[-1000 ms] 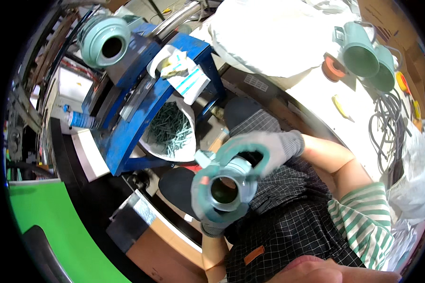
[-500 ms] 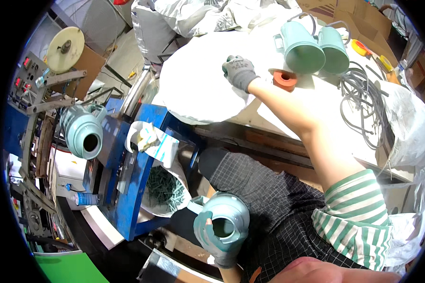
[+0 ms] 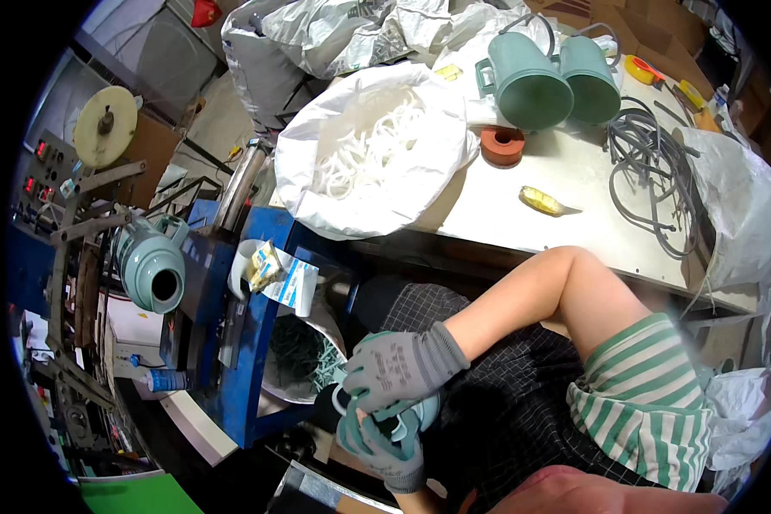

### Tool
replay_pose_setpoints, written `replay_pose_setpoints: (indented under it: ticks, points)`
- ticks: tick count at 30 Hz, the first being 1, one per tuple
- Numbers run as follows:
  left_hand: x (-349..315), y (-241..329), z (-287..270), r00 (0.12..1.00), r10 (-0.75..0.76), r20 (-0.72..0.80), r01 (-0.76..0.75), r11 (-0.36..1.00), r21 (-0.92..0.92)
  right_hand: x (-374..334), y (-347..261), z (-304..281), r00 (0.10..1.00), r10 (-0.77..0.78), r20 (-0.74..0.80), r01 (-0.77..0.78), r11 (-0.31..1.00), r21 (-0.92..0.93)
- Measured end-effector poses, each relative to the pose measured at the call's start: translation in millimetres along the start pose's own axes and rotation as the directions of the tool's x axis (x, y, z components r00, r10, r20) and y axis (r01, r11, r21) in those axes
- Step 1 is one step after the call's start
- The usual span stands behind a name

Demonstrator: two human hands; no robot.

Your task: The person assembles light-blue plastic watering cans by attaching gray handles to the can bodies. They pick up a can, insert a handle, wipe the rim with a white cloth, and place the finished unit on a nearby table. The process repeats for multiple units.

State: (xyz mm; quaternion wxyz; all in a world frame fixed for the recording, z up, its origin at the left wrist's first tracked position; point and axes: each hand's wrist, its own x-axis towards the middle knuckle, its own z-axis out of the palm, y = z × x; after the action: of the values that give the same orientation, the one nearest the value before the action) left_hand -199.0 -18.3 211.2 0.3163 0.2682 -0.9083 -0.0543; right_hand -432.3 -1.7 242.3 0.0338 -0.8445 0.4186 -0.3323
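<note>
On my lap sits a pale teal jug (image 3: pixel 427 413), its round opening facing up and mostly hidden by my hands. My left hand (image 3: pixel 384 450), in a grey and teal glove, is closed round the jug's near side. Over its top lies my right hand (image 3: pixel 396 368), gloved the same, fingers bent down toward the opening. A thin white ring (image 3: pixel 337 399) shows in part by the right fingers; it looks pinched there. Beyond, on the table, an open white sack (image 3: pixel 291 176) holds many similar white rings (image 3: pixel 373 150).
A blue metal stand (image 3: pixel 247 377) is at left, beside a white bag of teal screw-like pieces (image 3: pixel 324 355). Another teal jug (image 3: pixel 156 274) sits further left. The table bears two larger teal jugs (image 3: pixel 535 94), a red-brown tape roll (image 3: pixel 501 147) and coiled grey cables (image 3: pixel 651 176).
My right hand has come back from the white sack to the jug on my lap, with a white ring now visible there. My left hand has stayed on the jug.
</note>
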Motion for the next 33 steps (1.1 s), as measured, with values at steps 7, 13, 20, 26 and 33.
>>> replay_pose_setpoints:
  ticks: [7, 13, 20, 26, 33]
  points:
    - [13.5, 13.4, -24.2, 0.983, -0.066, -0.169, 0.051, 0.995, -0.087, 11.7, -9.5, 28.4, 0.980, -0.187, 0.066, 0.188, 0.982, -0.006]
    - [18.4, -14.0, -33.4, 0.990, 0.134, 0.051, -0.129, 0.988, -0.090, 5.9, -27.2, 7.5, 0.947, -0.124, 0.296, 0.141, 0.989, -0.038]
    - [25.4, 16.9, -29.8, 0.998, -0.004, -0.065, 0.006, 0.999, 0.037, -1.9, -29.6, 29.2, 0.965, -0.068, 0.255, 0.088, 0.994, -0.065]
    - [42.0, 3.9, -39.5, 0.990, 0.064, 0.122, -0.067, 0.997, 0.025, 5.0, -28.6, 48.2, 0.968, -0.106, 0.226, 0.133, 0.985, -0.109]
    - [52.5, -5.8, -46.0, 0.959, 0.020, 0.284, -0.039, 0.997, 0.063, 13.8, -24.4, 66.8, 0.959, -0.140, 0.246, 0.204, 0.945, -0.255]
